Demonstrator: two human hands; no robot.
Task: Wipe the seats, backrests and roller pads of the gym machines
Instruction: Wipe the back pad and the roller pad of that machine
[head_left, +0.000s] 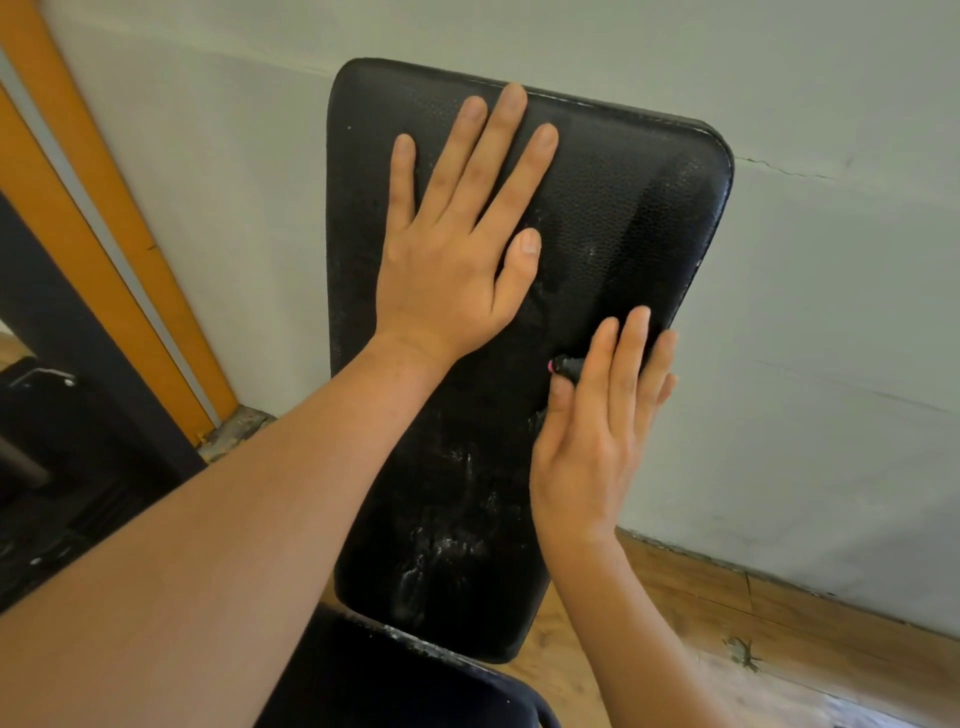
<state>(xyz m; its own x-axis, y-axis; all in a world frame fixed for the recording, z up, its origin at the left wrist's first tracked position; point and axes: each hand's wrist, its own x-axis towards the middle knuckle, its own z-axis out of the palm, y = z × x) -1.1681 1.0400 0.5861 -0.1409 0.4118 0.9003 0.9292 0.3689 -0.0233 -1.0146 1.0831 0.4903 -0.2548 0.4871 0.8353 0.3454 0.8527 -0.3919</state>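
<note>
Nearest the camera, at the bottom edge of the view, lies the dark padded seat (395, 686) of the gym machine, its far edge flecked with white. Just beyond it rises the black textured vinyl backrest (623, 218), a long pad with rounded corners, tilted away towards the wall. Its lower half carries whitish smears (441, 551), thickest near the bottom edge.

The right hand (592, 441) is at the right edge of the backrest, about halfway up. Its fingers are straight and close together, pointing up along that edge. Its grip is narrow: the thumb appears to pinch a small black object with a pink tip (565, 366) against the side of the forefinger, the pink end pointing in towards the middle of the pad. What the object is cannot be told.

Further up, the left hand (447, 260) lies palm down on the upper half of the backrest, nearer the left edge. Its grip is fully open, the fingers straight and spread and holding nothing, and the middle fingertip reaches almost to the top edge. The bare left forearm crosses the lower left corner of the pad.

Behind the backrest stands a pale grey-green wall (831, 312) with a thin crack near the pad's top right corner. A wooden plank floor (727, 613) meets it on the right. Orange and grey slanted strips (104, 208) run down on the left.
</note>
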